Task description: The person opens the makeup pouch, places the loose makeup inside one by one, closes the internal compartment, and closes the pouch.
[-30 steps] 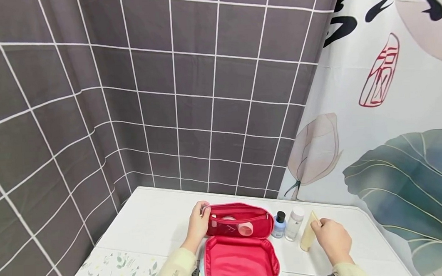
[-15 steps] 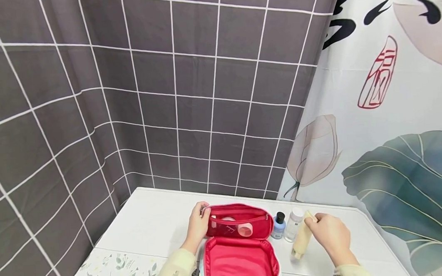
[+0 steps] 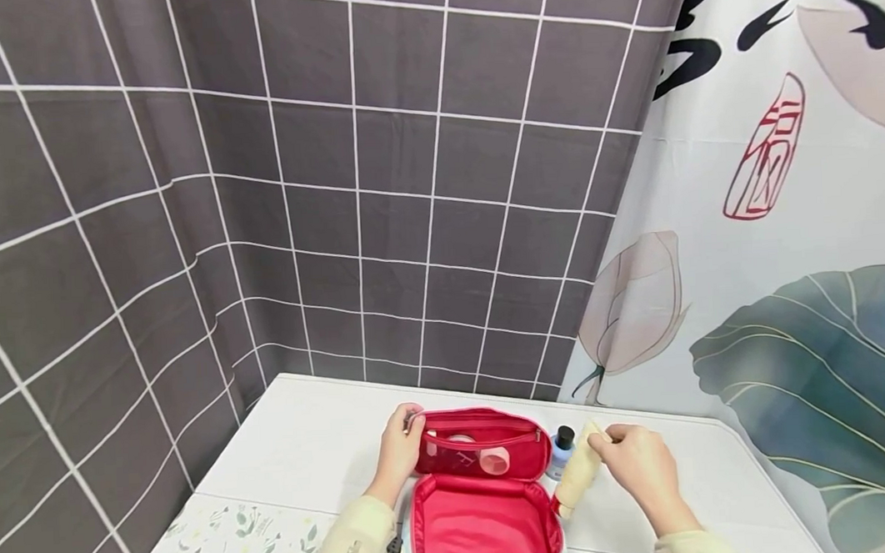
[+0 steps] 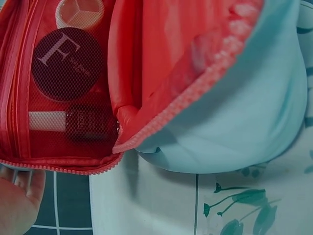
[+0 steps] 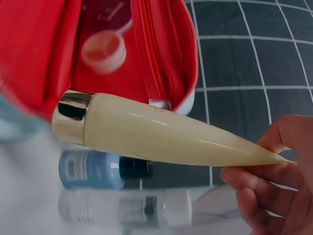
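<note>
Grey cloth [image 3: 392,183] with white lines hangs behind a white table [image 3: 323,437]. On it sits a soft bag [image 3: 486,526], red inside and pale blue outside, its hollow facing up. Its lid [image 3: 523,452] stands raised at the back; the left hand [image 3: 400,447] has its fingers clamped on the left edge, probably to stop it falling forward. The right hand [image 3: 643,468] pinches the flat end of a cream tube [image 3: 579,475], which leaves the gold cap [image 5: 71,117] free, tilted down by the bag's right rim; whether they touch, I cannot tell. Nearby, a clear bottle [image 5: 122,208], hidden from the head view by the tube, and a blue bottle [image 3: 559,454] crowd that side. Behind the lid's netting [image 4: 46,147] are a dark compact [image 4: 67,64], a small bottle [image 4: 90,122] and a pink jar [image 3: 495,461].
</note>
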The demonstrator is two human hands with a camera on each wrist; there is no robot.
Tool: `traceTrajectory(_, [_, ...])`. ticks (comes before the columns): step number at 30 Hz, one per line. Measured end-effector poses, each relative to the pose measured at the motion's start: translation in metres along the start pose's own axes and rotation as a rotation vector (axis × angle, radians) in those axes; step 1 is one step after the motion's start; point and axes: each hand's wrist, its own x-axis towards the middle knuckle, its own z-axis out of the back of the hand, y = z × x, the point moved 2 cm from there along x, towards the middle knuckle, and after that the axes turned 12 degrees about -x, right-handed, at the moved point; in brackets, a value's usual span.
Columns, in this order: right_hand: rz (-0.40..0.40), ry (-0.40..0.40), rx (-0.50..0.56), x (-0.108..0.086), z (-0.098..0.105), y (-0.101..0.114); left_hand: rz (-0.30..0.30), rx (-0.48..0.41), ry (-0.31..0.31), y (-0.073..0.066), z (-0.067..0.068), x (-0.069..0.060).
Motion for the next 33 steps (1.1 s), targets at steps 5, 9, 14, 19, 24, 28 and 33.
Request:
traceTrajectory(5, [-0.018,0.032,0.104,-0.004,-0.008,0.013,0.009,-0.016,-0.004,-0.002,0.000,0.000])
traceTrajectory(9, [-0.023,0.039,0.175,-0.009,-0.021,0.021,0.014,-0.020,-0.004,-0.003,0.000,-0.001])
traceTrajectory(14, [-0.019,0.067,0.278,-0.015,-0.041,0.030,0.013,-0.017,0.001,-0.004,0.000,-0.001])
traceTrajectory(19, [-0.047,0.100,0.421,-0.021,-0.061,0.040,0.013,-0.017,0.009,-0.006,0.001,0.000])
traceTrajectory(24, [-0.046,0.151,0.535,-0.028,-0.079,0.052,0.019,-0.018,0.013,-0.008,0.002,0.001])
traceTrajectory(28, [-0.077,0.220,0.635,-0.034,-0.093,0.060,0.022,-0.014,0.013,-0.008,0.002,0.001])
traceTrajectory(33, [-0.114,0.273,0.710,-0.041,-0.106,0.067,0.027,-0.014,0.013,-0.006,0.002,0.001])
